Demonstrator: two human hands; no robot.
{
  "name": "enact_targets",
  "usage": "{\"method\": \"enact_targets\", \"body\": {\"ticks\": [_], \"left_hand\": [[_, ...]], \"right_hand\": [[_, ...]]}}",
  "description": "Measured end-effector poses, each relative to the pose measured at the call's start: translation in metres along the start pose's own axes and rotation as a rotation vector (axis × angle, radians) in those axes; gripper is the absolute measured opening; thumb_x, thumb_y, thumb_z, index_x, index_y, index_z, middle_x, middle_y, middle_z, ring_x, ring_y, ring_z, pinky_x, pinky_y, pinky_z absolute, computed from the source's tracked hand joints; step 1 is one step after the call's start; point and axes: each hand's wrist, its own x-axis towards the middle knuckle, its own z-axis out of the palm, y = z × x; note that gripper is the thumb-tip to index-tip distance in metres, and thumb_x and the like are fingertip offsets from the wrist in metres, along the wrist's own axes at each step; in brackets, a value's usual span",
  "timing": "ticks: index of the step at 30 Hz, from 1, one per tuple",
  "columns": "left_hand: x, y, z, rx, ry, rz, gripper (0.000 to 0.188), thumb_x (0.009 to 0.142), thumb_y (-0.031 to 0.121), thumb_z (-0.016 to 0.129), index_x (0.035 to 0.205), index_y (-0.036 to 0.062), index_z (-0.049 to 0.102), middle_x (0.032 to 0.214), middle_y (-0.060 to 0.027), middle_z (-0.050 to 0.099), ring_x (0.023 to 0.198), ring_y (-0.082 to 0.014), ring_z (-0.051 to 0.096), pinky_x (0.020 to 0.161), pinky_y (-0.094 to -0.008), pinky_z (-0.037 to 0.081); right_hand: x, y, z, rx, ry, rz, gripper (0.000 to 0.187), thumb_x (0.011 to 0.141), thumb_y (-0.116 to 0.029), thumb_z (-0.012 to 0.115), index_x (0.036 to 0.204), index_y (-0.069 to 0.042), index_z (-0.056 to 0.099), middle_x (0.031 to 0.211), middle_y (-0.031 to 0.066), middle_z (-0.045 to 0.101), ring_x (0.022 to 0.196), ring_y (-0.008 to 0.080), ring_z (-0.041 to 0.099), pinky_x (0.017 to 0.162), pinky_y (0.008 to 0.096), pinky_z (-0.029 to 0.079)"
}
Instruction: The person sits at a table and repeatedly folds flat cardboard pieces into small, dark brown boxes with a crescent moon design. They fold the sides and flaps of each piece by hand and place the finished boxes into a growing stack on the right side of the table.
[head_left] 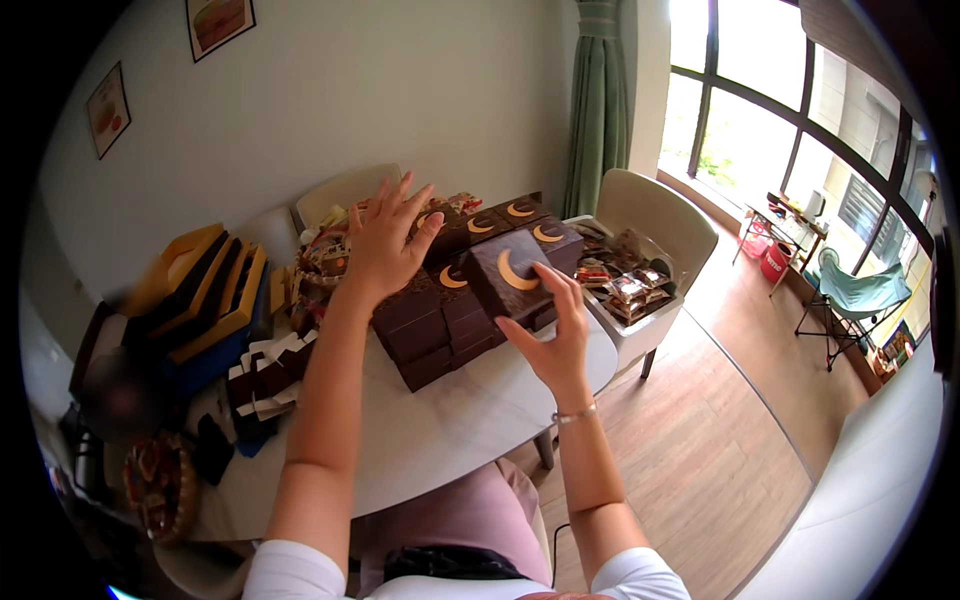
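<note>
A dark brown gift box (495,284) with a golden crescent moon on its lid is gripped by my right hand (556,335), thumb at the near side and fingers along the right edge. It is tilted above a block of stacked matching boxes (415,325) on the white marbled table (420,440). My left hand (388,245) is raised at the left side of the stack, fingers spread, holding nothing. Several more crescent lids (520,210) show at the back of the stack.
Yellow and black box trays (215,290) stack up at the left, beside folded brown-and-white card pieces (270,375). A round basket (160,485) sits near left. Right of the table, a white bin (640,335) holds wrapped packets (635,290) by a beige chair (680,225).
</note>
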Motion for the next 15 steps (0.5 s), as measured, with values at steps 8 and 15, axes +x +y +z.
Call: {"method": "enact_targets", "body": {"ticks": [8, 15], "left_hand": [[0.01, -0.045, 0.042, -0.055, -0.547, -0.191, 0.089, 0.085, 0.086, 0.019, 0.151, 0.0313, 0.039, 0.162, -0.0024, 0.026, 0.15, -0.0263, 0.019, 0.116, -0.067, 0.01], [0.005, -0.046, 0.043, -0.082, -0.445, -0.168, 0.088, 0.086, 0.085, 0.024, 0.145, 0.025, 0.047, 0.156, -0.0045, 0.037, 0.146, -0.0258, 0.029, 0.115, -0.0674, 0.011]], "right_hand": [[0.021, 0.017, 0.061, -0.092, -0.153, 0.058, 0.071, 0.071, -0.033, 0.088, 0.131, -0.01, 0.056, 0.131, 0.0186, 0.051, 0.118, 0.0359, 0.056, 0.093, 0.0433, 0.052], [0.013, 0.015, 0.076, -0.265, -0.118, -0.058, 0.08, 0.069, -0.028, 0.09, 0.137, -0.011, 0.052, 0.135, 0.0167, 0.051, 0.126, 0.0348, 0.05, 0.106, 0.0458, 0.042]]}}
